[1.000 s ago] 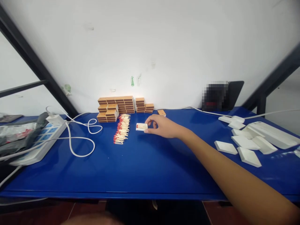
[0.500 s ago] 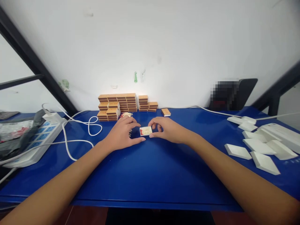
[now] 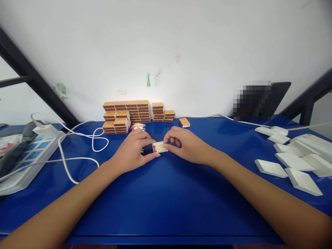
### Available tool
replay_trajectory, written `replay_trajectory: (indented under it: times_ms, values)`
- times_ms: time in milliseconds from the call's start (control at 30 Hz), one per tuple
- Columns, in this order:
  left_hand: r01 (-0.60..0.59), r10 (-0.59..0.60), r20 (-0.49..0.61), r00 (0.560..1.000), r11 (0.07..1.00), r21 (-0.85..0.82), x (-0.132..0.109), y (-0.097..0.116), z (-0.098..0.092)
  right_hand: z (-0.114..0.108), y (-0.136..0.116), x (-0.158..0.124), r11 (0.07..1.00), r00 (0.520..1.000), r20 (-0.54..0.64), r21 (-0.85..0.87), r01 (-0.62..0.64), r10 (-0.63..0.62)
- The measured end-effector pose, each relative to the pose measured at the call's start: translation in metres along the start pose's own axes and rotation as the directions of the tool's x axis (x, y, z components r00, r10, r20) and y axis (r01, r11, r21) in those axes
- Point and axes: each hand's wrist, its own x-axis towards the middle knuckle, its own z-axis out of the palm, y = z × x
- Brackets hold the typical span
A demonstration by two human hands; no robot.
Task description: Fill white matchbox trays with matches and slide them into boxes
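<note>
A small white matchbox tray (image 3: 160, 150) filled with red-tipped matches (image 3: 158, 147) is at the middle of the blue table, their heads toward the left. My left hand (image 3: 135, 149) curves around the tray's left part, thumb on the near side and fingers on the far side. Pinched together, the fingertips of my right hand (image 3: 185, 145) are over the tray's right end; whether they grip its wall or a match is too small to tell. Behind my left hand lies a loose pile of matches (image 3: 137, 126), partly hidden by it.
Stacked matchboxes (image 3: 127, 112) stand against the wall, with smaller stacks (image 3: 158, 112) beside them. A single matchbox (image 3: 184, 122) lies to their right. Several white empty trays (image 3: 271, 168) are scattered at the right. A power strip (image 3: 33, 152) and white cables (image 3: 63, 155) occupy the left.
My right fingertips have closed together over the tray's right end. The tray has turned slightly, and my left fingers are closer around it. The view has shifted a little.
</note>
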Motion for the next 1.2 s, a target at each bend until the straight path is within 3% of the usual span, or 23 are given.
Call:
replay_trajectory:
  times_ms: [133,233,500,667,933,1100,1200]
  values:
    - [0.005,-0.004,0.049,0.999,1.000,-0.017,-0.001,0.006,0.000,0.004,-0.004,-0.002,0.996,0.996,0.078,-0.089,-0.024,0.031]
    - [0.011,-0.010,0.075,0.997,1.000,-0.013,-0.002,0.007,0.001,0.007,-0.007,-0.003,0.993,0.996,0.069,-0.110,-0.052,0.060]
    - [0.034,-0.032,0.094,0.995,0.999,-0.029,-0.003,0.008,0.004,0.011,-0.008,-0.004,0.997,0.999,0.033,-0.061,-0.036,0.038]
    - [0.023,-0.020,0.070,0.997,0.999,-0.041,-0.003,0.008,0.004,0.012,-0.007,-0.005,0.999,0.996,0.085,-0.028,-0.017,0.020]
    - [-0.019,0.021,0.075,0.997,0.999,-0.031,-0.002,0.010,0.003,0.011,-0.006,-0.004,0.994,1.000,-0.002,-0.107,0.023,-0.023]
    - [-0.017,0.016,0.008,1.000,0.995,0.093,0.004,-0.013,-0.013,0.015,-0.019,-0.008,0.978,0.971,-0.195,-0.183,0.100,-0.135]
    - [0.026,-0.012,-0.086,0.996,0.986,0.164,0.006,-0.035,-0.025,0.027,-0.035,-0.009,0.997,0.990,-0.127,-0.063,0.054,-0.062]
